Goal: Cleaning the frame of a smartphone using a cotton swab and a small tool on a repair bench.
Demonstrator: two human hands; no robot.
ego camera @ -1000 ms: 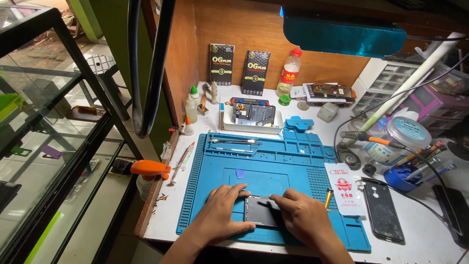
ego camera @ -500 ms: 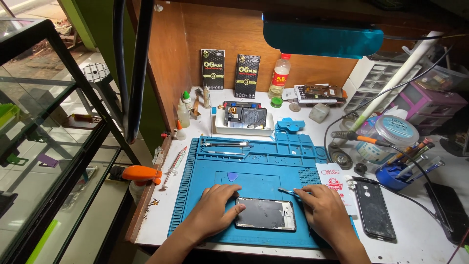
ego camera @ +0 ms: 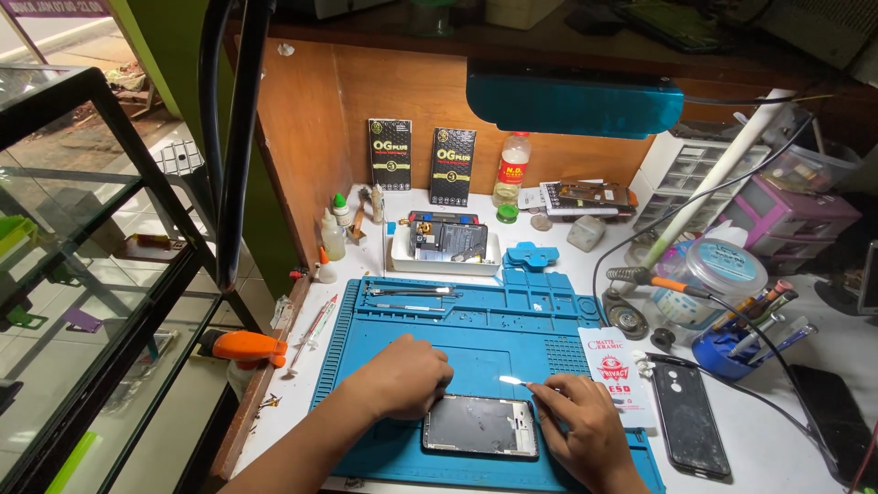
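- The left hand (ego camera: pixel 402 377) comes in from 7 o'clock, forearm slanting up across the blue work mat (ego camera: pixel 485 329); its fingers are curled loosely, palm down, fingertips resting at the top left corner of the phone (ego camera: pixel 479 426).
- The phone lies flat, screen side up and dark, near the mat's front edge at 6 o'clock, long side running left to right.
- The right hand (ego camera: pixel 578 423) enters from 5 o'clock, wrist bent, thumb and forefinger pinched narrow on a thin metal tool (ego camera: pixel 514 381).
- The tool's bright tip points toward 9 o'clock and hangs just above the phone's upper edge; whether it touches the phone I cannot tell.
- At 3 o'clock from the right hand, a white and red packet (ego camera: pixel 615 370) lies on the mat's edge, with a dark phone back cover (ego camera: pixel 688 425) beside it on the table (ego camera: pixel 777 448).
- At 12 o'clock on the mat, tweezers (ego camera: pixel 407 291) sit in the tray slots.
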